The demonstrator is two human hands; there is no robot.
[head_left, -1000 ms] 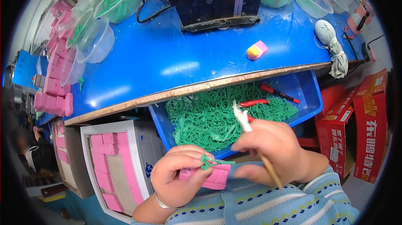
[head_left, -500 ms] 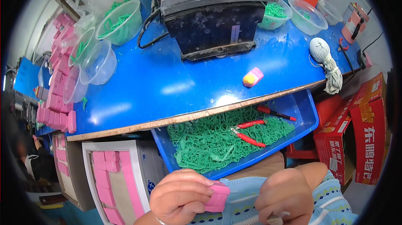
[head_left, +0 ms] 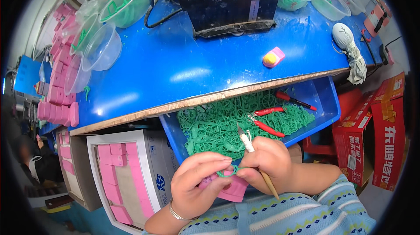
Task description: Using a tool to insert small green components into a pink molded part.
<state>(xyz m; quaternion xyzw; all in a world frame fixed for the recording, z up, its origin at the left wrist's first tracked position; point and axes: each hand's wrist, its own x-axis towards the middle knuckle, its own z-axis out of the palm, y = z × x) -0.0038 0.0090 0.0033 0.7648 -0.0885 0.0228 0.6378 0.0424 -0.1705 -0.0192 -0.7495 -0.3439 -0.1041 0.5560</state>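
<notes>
My left hand (head_left: 192,184) is closed on a pink block (head_left: 234,189), held low over my lap. A small green plastic loop (head_left: 228,174) lies between both hands' fingertips, by the block. My right hand (head_left: 267,161) grips a craft knife (head_left: 246,142) with a white-wrapped neck and a wooden handle; its blade points up and away. The right thumb and finger also touch the loop. Just beyond the hands, a blue tray (head_left: 329,104) holds a heap of green plastic loops (head_left: 210,132), red-handled cutters (head_left: 269,129) and a red-and-black pen (head_left: 296,100).
A yellow-topped pink piece (head_left: 273,58) sits on the blue table (head_left: 188,66), before a black machine (head_left: 232,7). Plastic bowls (head_left: 104,49) and stacked pink blocks (head_left: 57,86) stand left. A box of pink blocks (head_left: 146,147) is beside my left arm; red cartons (head_left: 385,139) stand right.
My right hand has come in to meet the left, and the knife's blade now shows. The green loop now appears between the fingertips. The whole view has shifted slightly.
</notes>
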